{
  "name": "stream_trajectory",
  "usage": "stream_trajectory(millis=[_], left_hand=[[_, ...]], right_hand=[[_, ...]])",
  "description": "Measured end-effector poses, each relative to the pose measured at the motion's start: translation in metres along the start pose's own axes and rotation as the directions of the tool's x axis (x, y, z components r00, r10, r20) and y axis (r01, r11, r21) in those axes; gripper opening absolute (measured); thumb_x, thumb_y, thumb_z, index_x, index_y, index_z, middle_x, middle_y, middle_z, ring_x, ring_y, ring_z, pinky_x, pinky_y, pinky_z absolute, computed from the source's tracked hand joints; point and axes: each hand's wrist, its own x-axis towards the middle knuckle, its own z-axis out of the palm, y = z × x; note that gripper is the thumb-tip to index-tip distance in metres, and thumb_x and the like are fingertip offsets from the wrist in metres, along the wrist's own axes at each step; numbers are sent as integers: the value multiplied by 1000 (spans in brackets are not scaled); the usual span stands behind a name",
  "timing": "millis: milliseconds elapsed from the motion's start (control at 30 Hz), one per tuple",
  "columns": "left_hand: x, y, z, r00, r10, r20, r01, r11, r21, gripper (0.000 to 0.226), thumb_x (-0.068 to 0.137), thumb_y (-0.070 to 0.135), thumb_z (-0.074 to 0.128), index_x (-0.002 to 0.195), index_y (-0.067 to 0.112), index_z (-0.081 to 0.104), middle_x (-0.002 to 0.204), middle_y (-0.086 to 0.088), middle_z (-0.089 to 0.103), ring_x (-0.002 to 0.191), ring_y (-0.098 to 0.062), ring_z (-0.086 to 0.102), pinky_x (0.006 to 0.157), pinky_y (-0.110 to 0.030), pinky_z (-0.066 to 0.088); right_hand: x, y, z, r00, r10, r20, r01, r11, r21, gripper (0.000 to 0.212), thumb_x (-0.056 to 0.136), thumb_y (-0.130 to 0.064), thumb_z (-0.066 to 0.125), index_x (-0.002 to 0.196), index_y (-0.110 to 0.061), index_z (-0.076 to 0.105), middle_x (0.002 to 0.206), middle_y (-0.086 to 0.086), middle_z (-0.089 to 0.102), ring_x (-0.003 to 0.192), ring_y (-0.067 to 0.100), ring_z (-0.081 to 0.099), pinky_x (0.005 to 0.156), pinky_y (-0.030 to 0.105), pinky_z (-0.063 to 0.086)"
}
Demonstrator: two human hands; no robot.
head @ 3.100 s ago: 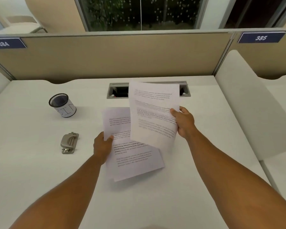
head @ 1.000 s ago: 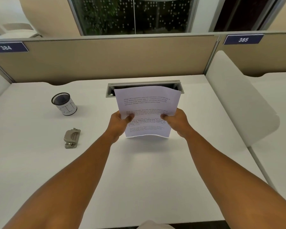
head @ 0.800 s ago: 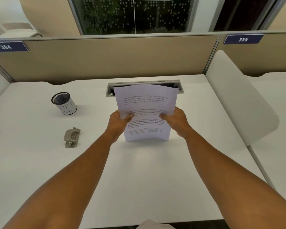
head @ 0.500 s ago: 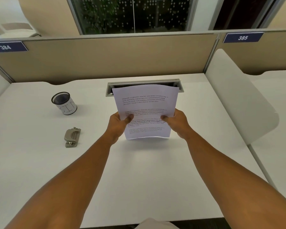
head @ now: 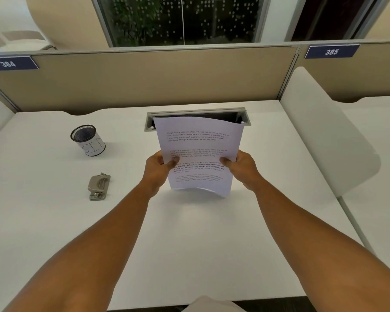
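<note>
Since about three seconds back the stack of paper [head: 198,145] has come together: one page was up in the right hand [head: 241,168] while the rest lay flat under the left hand [head: 157,172], and now it's all one bundle held upright between both hands, pretty much where it was half a second ago. Going left to right: a black mesh cup [head: 87,140] with a white label round it stands at the far left of the white worktop [head: 189,244], and a grey hole punch [head: 98,186] lies just in front of it, well apart from the paper. The left hand grips the stack's left edge, thumb across the printed front, fingers curled behind. The stack sits mid-worktop, print facing me, its top edge bowing a bit and covering part of the open cable slot [head: 240,113] at the back. Its bottom edge is right down at the worktop, but I can't tell if it's actually touching. The right hand pinches the right edge the same way, thumb in front. Further right, a white side divider [head: 324,131] stands at the worktop's edge.
</note>
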Motion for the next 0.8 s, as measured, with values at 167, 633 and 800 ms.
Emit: stream_trajectory(millis=[167,633,800], left_hand=[[4,6,-3,999,20,-28,-20,1000,-12,17,90,17,72,107,21,69,104,4,75,89,-12,73,68,-19,58],[-3,-8,-9,962,-246,-119,184,906,-380,46,82,24,81,124,19,63,118,-2,70,110,-18,66,96,-36,52],[-8,-4,7,970,-226,-87,155,855,-495,35,84,18,79,116,22,65,119,-2,71,112,-20,66,93,-37,54]], right_hand=[[7,-3,-4,999,31,-20,-27,983,181,29,91,-13,65,119,-17,64,113,1,71,101,19,67,85,29,53],[20,-6,-11,975,220,26,-187,753,631,37,89,0,63,124,-13,61,121,6,68,109,26,65,94,44,52],[20,-6,0,969,239,67,-206,626,752,38,87,4,63,119,-17,63,118,3,70,108,23,66,91,42,55]])
